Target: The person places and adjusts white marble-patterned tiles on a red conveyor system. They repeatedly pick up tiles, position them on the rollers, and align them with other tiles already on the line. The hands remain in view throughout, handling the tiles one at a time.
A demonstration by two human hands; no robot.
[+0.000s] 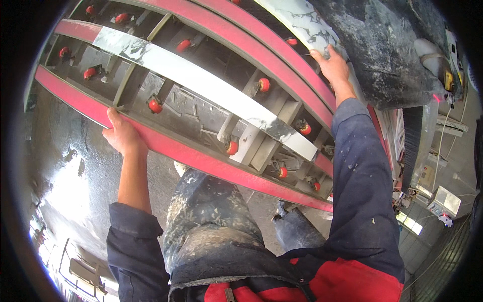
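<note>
My left hand (126, 134) grips the nearest pink-red rail (181, 153) of a metal frame, thumb on top and the other fingers hidden below. On the rail beyond it lies a narrow white strip with grey marble veining (211, 87), apart from both hands. At the upper right, my right hand (334, 70) is on a second veined white piece (305, 22), thumb at its near edge and a finger over its face. Its farther end runs out of view, and my wrist covers part of it.
Red roller wheels (154, 105) sit between the rails. Offcuts (185, 109) litter the floor beneath. A dusty dark sheet-like surface (369, 45) borders the frame at right. A yellow-and-black tool (449, 81) and a cable (439, 151) are farther right. The floor at left (71, 181) looks wet.
</note>
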